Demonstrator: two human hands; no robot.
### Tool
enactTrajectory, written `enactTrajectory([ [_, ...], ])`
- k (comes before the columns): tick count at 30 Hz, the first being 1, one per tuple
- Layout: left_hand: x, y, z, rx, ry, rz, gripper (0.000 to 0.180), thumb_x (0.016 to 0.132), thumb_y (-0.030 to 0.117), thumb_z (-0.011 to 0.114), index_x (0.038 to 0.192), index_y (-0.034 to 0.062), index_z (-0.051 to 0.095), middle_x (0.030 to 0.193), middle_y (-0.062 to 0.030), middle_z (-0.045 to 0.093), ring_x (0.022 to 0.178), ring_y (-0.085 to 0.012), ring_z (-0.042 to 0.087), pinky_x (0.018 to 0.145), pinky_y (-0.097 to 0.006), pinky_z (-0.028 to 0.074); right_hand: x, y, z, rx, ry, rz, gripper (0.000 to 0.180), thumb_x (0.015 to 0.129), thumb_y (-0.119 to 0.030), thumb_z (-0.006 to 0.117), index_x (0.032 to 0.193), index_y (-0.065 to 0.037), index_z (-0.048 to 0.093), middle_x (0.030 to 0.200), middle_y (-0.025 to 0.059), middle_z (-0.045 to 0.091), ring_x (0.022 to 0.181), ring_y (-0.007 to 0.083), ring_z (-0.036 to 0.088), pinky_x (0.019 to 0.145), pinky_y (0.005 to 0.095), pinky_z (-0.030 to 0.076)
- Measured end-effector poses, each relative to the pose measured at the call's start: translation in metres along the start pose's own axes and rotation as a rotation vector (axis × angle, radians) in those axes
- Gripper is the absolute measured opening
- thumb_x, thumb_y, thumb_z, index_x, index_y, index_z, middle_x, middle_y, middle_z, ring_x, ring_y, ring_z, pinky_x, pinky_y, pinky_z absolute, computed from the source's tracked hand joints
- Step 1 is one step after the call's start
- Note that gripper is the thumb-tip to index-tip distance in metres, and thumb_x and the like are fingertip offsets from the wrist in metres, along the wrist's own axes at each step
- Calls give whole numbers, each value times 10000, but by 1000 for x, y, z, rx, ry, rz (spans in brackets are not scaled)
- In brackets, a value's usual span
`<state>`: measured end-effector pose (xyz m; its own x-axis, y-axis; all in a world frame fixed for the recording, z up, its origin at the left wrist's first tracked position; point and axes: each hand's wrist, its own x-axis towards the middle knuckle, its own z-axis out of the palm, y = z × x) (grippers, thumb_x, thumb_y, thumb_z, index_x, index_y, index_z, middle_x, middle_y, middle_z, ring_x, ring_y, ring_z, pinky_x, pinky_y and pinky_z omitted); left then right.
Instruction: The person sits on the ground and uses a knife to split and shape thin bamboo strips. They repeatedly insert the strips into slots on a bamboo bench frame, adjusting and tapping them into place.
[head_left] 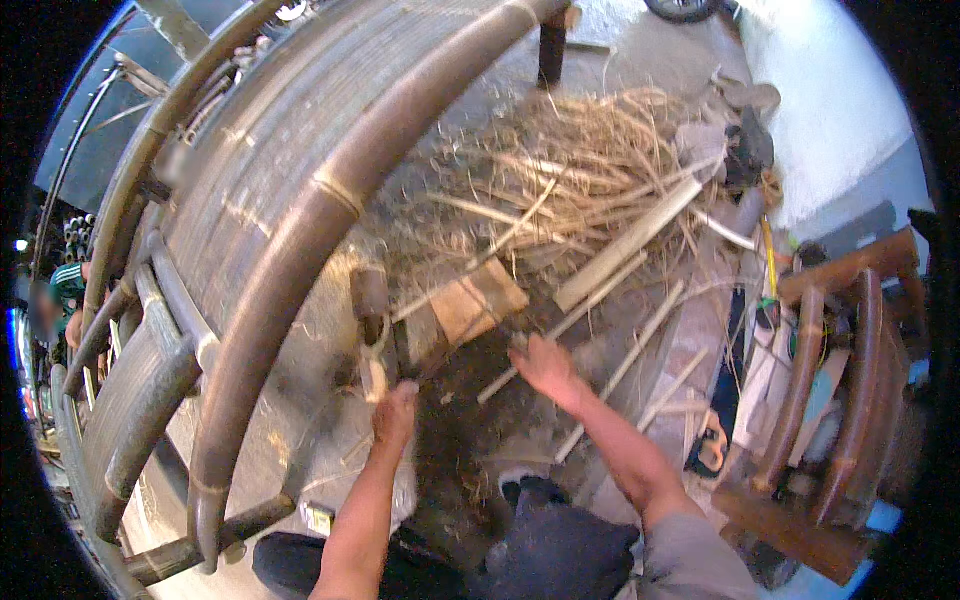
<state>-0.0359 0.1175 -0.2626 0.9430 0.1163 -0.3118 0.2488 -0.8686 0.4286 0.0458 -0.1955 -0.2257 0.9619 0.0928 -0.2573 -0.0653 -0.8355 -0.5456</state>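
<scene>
My left hand (393, 412) is closed in front of the bamboo bench, low over the floor. A narrow dark upright piece (402, 350) rises just beyond its fingers; whether the hand grips it I cannot tell. Beside that hand is a pale curled strip (376, 378), close to a short brown bamboo post (369, 300). My right hand (545, 368) has its fingers curled in, near the end of a thin bamboo strip (600, 300). What it holds, if anything, is hidden. Between and beyond both hands lies a flat tan wooden block (482, 300).
The large bamboo bench (290, 250) curves along my left. Ahead lies a heap of bamboo shavings (590, 150) with a wide split bamboo slat (630, 243). At right are a handsaw (710, 447), a yellow tape measure (769, 258) and a brown bamboo frame (812, 390). Another person (70, 290) is far left.
</scene>
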Motion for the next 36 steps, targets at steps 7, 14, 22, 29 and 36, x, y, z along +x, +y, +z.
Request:
enactTrajectory([
  [7,0,-10,8,13,117,71,304,1014,356,521,1138,148,704,1039,-222,702,997,-429,671,822,-520,526,-28,-19,-5,315,198,-477,412,873,-441,704,952,-42,637,873,220,693,777,419,695,635,461,557],
  [14,3,-6,5,-39,-20,41,276,1006,319,545,1146,133,692,1016,-218,706,975,-437,672,817,-511,526,-2,14,17,45,3,68,479,880,-455,684,1012,0,620,864,275,691,849,491,674,715,566,527],
  [22,-13,-3,11,-148,114,129,305,1022,363,545,1119,103,670,1003,-207,703,949,-449,662,798,-526,517,-12,-8,-4,95,62,45,544,890,-541,673,997,-9,633,816,276,690,800,476,681,690,556,534],
  [29,-54,80,-15,-683,324,-77,265,1069,284,494,1177,47,543,937,-176,689,835,-309,676,771,-412,541,-34,-17,-9,-148,399,-171,525,976,-418,609,1277,12,600,1255,284,619,1178,447,571,1019,515,437],
  [36,-40,176,-110,-1195,498,215,311,1066,181,473,1318,5,426,1243,-190,609,1106,-263,611,994,-410,488,-82,-84,-11,489,71,-290,315,1025,-283,548,979,0,679,828,219,671,766,397,680,699,447,525],
])
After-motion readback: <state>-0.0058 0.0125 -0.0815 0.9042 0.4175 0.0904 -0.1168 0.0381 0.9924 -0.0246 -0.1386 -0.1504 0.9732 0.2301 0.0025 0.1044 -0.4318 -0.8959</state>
